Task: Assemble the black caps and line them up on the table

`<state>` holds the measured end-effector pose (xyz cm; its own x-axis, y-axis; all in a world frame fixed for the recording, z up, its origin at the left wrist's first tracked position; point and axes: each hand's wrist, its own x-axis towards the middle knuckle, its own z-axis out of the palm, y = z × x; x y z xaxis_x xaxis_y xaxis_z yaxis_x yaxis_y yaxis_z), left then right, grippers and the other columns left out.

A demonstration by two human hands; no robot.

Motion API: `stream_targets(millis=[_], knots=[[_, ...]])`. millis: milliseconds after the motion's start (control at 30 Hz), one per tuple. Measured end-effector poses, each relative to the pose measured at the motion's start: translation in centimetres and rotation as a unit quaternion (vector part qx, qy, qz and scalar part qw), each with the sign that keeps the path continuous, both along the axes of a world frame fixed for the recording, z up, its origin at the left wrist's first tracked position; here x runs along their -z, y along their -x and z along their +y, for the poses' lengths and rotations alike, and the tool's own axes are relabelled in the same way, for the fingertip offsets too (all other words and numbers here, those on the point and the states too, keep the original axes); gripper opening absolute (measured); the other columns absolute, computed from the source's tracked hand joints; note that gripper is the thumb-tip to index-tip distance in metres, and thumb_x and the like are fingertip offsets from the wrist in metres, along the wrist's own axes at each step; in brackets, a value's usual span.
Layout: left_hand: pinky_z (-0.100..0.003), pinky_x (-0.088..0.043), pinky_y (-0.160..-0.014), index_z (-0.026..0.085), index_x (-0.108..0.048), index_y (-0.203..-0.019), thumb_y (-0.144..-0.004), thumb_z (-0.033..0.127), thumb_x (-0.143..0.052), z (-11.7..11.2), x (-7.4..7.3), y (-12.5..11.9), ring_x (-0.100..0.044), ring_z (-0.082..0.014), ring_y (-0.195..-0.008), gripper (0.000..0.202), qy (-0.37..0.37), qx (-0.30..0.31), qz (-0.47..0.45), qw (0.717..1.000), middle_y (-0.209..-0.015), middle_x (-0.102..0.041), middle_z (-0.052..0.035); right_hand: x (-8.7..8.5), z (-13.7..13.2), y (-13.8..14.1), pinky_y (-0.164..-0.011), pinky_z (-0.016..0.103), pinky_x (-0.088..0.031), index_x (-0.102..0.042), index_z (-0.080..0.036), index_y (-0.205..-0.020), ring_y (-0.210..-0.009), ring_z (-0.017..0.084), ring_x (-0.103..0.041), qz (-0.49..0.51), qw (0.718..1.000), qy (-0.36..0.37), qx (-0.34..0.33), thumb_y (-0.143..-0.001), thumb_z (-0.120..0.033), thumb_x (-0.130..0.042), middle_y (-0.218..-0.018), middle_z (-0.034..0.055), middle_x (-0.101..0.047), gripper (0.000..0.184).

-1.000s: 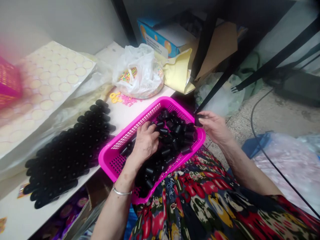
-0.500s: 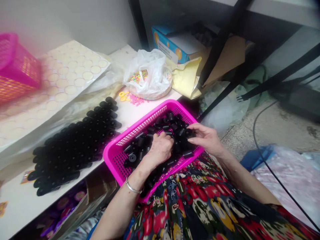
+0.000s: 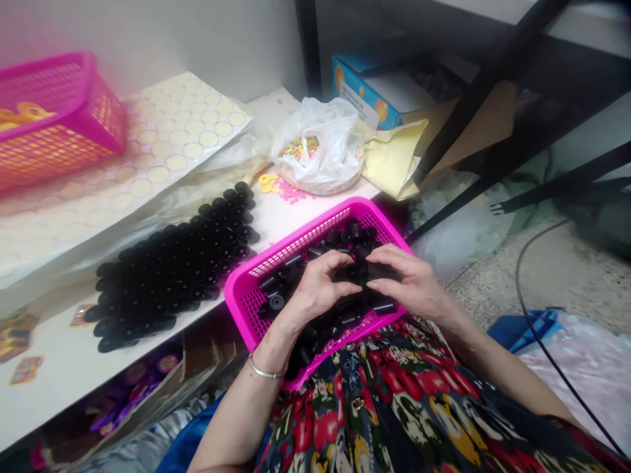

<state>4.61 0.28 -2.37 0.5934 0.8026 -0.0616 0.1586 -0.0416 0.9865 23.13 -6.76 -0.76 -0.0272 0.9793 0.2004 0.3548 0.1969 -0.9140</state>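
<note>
My left hand (image 3: 323, 282) and my right hand (image 3: 409, 279) face each other over a pink plastic basket (image 3: 240, 315), fingertips close together. My right thumb and fingers grip a black plastic cylinder (image 3: 378, 271). Around a dark round part (image 3: 359, 269) at its near end, my left thumb and fingers are curled. Black on black, I cannot make out whether this is one piece or two. Loose black cylinders, one with a ringed end (image 3: 277, 301), fill the basket, which rests against my lap and the table edge.
Black cylinders (image 3: 172, 263) stand in packed rows on the white table (image 3: 54, 407). Behind are a sheet of round stickers (image 3: 194, 125), a pink basket (image 3: 106, 121) with yellow pieces, a white bag (image 3: 328, 141) of colourful beads and a blue box (image 3: 362, 92). Black metal legs (image 3: 463, 190) rise at right.
My left hand has come up from among the loose pieces and opened its pinch around the dark part beside my right hand. The whole view has swung left.
</note>
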Motion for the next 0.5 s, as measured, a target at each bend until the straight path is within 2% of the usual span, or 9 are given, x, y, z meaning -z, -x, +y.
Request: stream_targets(millis=[167,300,400,500], knots=[[-0.033,-0.047,-0.081,0.016,-0.069,-0.090,-0.058,0.020,-0.082,0.2,-0.1,0.2,-0.059,-0.0181,-0.084,0.035,-0.078,0.019,0.016,0.997,-0.087,-0.063,-0.0034,0.1,0.4,0.4,-0.085,0.037,-0.050,-0.066,-0.025,-0.105,-0.095,0.021,-0.060,-0.028,0.999,-0.018,-0.019,-0.076,-0.017,-0.065,-0.099,0.0058,-0.062,0.030],[-0.032,-0.047,-0.084,0.016,-0.067,-0.095,-0.062,0.018,-0.078,0.3,0.0,0.5,-0.060,-0.0183,-0.088,0.034,-0.044,0.013,0.015,0.999,-0.093,-0.064,-0.0037,0.5,0.5,0.2,-0.087,0.036,-0.049,-0.065,-0.025,-0.106,-0.098,0.021,-0.059,0.001,1.000,0.017,-0.016,-0.076,-0.019,-0.067,-0.103,0.0051,-0.061,0.031],[-0.033,-0.047,-0.086,0.017,-0.064,-0.099,-0.066,0.018,-0.071,0.7,0.1,0.9,-0.059,-0.0189,-0.092,0.034,-0.039,0.004,0.055,0.998,-0.098,-0.063,-0.0036,0.9,0.7,-0.6,-0.089,0.037,-0.047,-0.065,-0.027,-0.107,-0.099,0.021,-0.058,0.062,0.997,0.038,0.027,-0.075,-0.024,-0.070,-0.103,0.0039,-0.061,0.033],[-0.034,-0.047,-0.083,0.018,-0.063,-0.097,-0.066,0.012,-0.062,1.1,0.2,1.1,-0.058,-0.0196,-0.088,0.032,-0.091,0.039,0.157,0.983,-0.095,-0.063,-0.0025,1.5,0.6,-1.9,-0.090,0.038,-0.047,-0.067,-0.026,-0.104,-0.098,0.021,-0.057,0.115,0.989,0.046,0.080,-0.071,-0.027,-0.073,-0.100,0.0030,-0.061,0.034]])
